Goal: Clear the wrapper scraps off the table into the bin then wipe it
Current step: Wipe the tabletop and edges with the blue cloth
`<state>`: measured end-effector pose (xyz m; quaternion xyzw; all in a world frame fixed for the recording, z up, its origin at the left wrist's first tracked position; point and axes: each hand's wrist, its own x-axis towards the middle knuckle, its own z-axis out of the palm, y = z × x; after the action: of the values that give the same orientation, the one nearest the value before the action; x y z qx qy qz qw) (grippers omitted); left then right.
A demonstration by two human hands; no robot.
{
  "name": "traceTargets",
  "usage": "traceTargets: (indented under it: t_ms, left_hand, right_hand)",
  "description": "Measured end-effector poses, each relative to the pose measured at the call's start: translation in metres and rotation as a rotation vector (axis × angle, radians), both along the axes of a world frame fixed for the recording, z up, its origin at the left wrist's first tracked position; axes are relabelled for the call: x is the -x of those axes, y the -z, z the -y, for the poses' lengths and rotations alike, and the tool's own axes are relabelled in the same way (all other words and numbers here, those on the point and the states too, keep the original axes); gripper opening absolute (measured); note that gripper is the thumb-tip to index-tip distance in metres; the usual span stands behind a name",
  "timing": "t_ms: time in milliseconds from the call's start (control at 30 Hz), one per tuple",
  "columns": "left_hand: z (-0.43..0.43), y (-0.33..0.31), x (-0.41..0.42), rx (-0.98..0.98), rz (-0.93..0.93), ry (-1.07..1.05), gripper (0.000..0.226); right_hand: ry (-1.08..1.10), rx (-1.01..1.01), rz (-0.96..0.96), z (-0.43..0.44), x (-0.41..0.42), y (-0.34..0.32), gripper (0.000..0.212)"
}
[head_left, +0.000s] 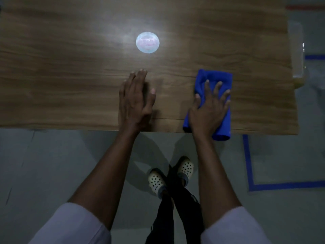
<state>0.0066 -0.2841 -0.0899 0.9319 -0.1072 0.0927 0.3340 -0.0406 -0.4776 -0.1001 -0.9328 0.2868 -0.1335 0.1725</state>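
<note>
Table [70,76] under flat left hand [135,97], right hand [209,110] spread on blue cloth [219,80]

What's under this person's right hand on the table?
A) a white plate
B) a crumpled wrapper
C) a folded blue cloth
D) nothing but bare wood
C: the right hand lies with fingers spread on a folded blue cloth at the near edge of the table, while the left hand rests flat on bare wood.
</note>
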Motion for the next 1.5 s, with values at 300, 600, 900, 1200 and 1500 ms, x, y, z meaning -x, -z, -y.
traceTargets:
  t_ms: [300, 600, 900, 1200, 1500]
  left_hand:
    - [-0.005, -0.003, -0.001, 0.198, 0.005, -0.089, 0.056]
    - [0.007, -0.013, -0.003, -0.150, -0.104, -0.064, 0.055]
    - [0.051, -0.013, -0.078, -0.243, -0.074, -0.235, 0.048]
    - [0.051, -0.039, -0.127, 0.239, 0.148, -0.468, 0.037]
    - [0.040, -0.021, -0.178, 0.090, 0.087, -0.299, 0.026]
  right_hand:
    - [-0.486, -0.579, -0.065, -0.088, -0.054, -0.052, 0.039]
    - [-0.070, -0.126, -0.176, 0.082, 0.003, -0.033, 0.056]
    - [-0.339, 0.071, -0.077, -0.023, -0.115, -0.016, 0.053]
    - [-0.594, -0.910, 0.054, -0.058, -0.223, -0.061, 0.040]
    - [0.000, 0.044, 0.027, 0.042, -0.138, 0.000, 0.050]
